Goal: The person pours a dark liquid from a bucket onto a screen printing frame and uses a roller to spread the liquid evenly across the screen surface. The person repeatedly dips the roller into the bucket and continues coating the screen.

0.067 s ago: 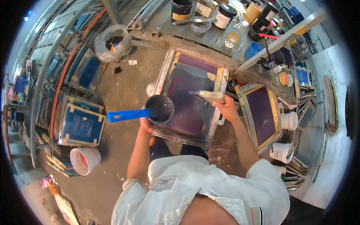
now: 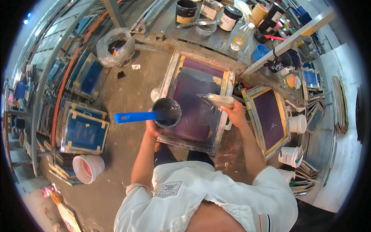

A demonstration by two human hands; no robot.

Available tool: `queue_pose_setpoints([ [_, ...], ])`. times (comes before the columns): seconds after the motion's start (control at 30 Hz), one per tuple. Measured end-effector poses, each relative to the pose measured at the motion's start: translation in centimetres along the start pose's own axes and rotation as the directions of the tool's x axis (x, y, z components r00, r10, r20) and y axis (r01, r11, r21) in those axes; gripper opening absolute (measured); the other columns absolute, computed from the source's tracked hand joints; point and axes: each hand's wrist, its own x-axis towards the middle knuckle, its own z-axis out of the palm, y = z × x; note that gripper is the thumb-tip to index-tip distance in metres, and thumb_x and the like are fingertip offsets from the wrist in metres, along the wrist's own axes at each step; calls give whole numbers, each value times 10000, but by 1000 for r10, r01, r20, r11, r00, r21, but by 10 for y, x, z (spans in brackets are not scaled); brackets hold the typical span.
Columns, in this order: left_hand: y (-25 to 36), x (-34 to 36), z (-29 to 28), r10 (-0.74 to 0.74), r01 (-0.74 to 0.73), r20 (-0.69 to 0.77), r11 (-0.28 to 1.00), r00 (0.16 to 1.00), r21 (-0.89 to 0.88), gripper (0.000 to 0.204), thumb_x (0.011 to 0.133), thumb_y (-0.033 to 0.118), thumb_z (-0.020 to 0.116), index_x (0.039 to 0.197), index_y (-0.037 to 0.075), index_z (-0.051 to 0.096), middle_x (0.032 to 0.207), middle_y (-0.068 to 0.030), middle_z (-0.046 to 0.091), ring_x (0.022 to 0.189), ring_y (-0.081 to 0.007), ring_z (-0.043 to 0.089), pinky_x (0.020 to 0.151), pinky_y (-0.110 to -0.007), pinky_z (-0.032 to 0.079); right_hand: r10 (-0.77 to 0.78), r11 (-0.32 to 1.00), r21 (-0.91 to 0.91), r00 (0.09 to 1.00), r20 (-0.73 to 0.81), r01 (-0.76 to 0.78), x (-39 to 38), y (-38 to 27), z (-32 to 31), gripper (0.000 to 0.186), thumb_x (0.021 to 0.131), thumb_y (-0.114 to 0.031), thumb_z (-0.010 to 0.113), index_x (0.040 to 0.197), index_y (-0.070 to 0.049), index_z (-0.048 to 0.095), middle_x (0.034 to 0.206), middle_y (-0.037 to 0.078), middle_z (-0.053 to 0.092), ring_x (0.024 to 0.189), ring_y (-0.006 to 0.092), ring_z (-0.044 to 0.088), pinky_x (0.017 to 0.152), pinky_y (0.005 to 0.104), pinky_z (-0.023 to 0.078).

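Observation:
My left hand (image 2: 153, 129) is closed around the side of a dark pot (image 2: 167, 123) with wet black ink on its inner wall. A tool with a blue handle (image 2: 133, 117) rests in the pot, its handle sticking out to the left over the rim and its lower end hidden. My right hand (image 2: 235, 113) grips a small wooden squeegee (image 2: 222, 101), seen almost edge-on, with a wet, dark tip. Both are over a framed printing screen (image 2: 189, 120) with purple mesh, tape at its corners and a dark smear on its upper right part. The screen leans against the bench, its lower end near my legs.
Tubs, a bottle (image 2: 240, 38) and a blue cup (image 2: 260, 52) crowd the bench (image 2: 228, 58) ahead. Another purple screen (image 2: 268, 112) leans at right, beside white buckets (image 2: 290, 156). Blue screens (image 2: 85, 131), a pink-stained bucket (image 2: 88, 169) and a clear bag (image 2: 112, 48) stand at left.
The pot with the blue-handled tool has shifted slightly to the right. The squeegee has moved a little to the right too. Both grips are unchanged.

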Motion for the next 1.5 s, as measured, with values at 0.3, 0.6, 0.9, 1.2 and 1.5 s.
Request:
queue_pose_setpoints([
  [0.3,31,69,42,-327,299,97,926,940,229,559,983,559,369,1351,168,526,1331,-101,589,1187,-325,599,947,-576,514,-274,952,22,878,-392,306,-25,-106,75,273,873,-46,738,1131,-22,651,1085,52,681,965,108,618,844,268,504],
  [0.6,68,49,98,-537,509,216,843,815,175,643,954,592,406,1406,138,466,1398,-163,525,1209,-410,567,933,-695,473,-503,864,-285,724,-472,414,-36,-119,130,268,850,17,714,1105,-16,638,1120,117,670,1064,233,643,940,340,501],
  [0.9,94,28,102,-573,519,270,818,774,247,665,945,611,444,1365,101,512,1358,-154,566,1179,-392,593,957,-659,484,-604,780,-492,672,-429,386,-40,-127,163,327,758,-60,782,1070,-49,687,1128,111,695,1105,275,631,979,397,478],
  [1.2,125,25,90,-488,461,216,872,846,165,460,961,484,477,1185,112,628,1192,-79,676,1072,-257,659,939,-441,547,-487,735,-666,782,-389,126,-34,-95,111,351,801,-151,723,1145,-105,669,1060,129,708,1040,331,650,914,397,488],
  [1.5,152,39,27,-289,266,169,953,942,145,517,965,469,472,1335,117,554,1303,-110,620,1195,-309,592,1033,-487,480,218,624,-508,756,-618,-595,-4,8,114,441,805,-223,685,1211,-55,639,939,213,708,905,368,697,795,458,533],
])
